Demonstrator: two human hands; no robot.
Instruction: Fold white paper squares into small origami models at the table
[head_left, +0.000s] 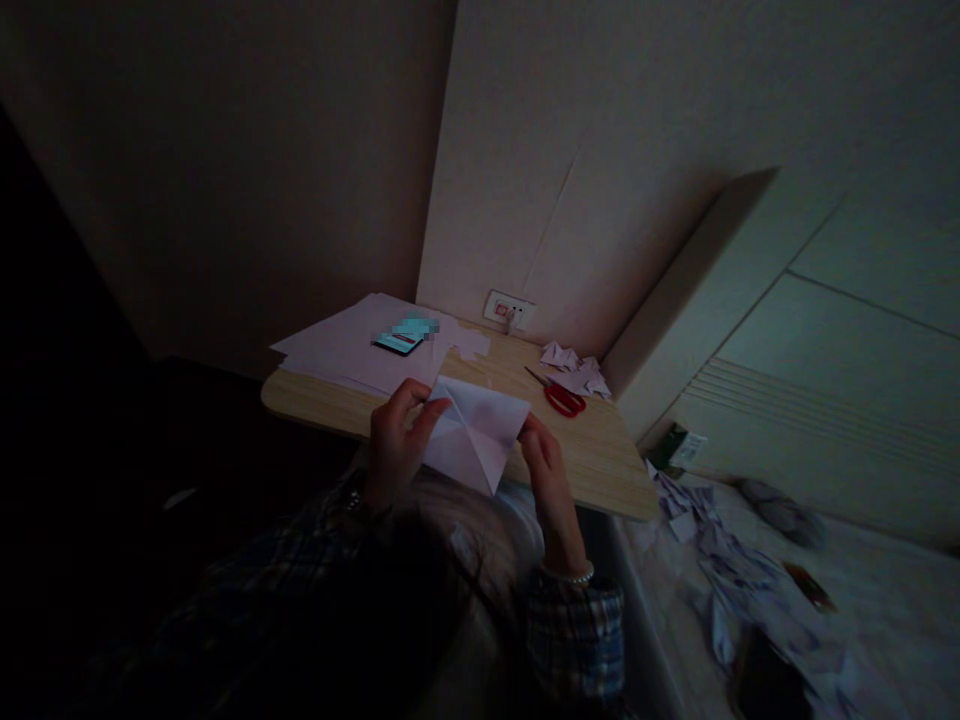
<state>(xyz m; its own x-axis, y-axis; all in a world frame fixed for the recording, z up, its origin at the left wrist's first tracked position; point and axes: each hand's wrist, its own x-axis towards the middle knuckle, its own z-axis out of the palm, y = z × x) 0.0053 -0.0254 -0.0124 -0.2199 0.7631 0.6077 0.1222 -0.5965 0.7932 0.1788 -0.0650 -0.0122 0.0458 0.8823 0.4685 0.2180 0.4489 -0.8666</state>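
A creased sheet of white paper (474, 432) is held up between my hands, just over the front edge of the wooden table. Diagonal fold lines cross on its face. My left hand (399, 435) grips the paper's left side, the thumb lying on top. On the other side, my right hand (544, 465) pinches the right corner, with the fingertips partly hidden behind the sheet. Beyond the hands, red-handled scissors (564, 400) lie on the table. Beside them are several small folded paper pieces (589, 378).
A stack of white sheets (330, 345) covers the left of the table (622, 480), with a lit phone (401, 335) on it. A wall socket (510, 310) holds a plug. On the bed (885, 580) at right lie many folded papers (731, 555) and a dark object (769, 675).
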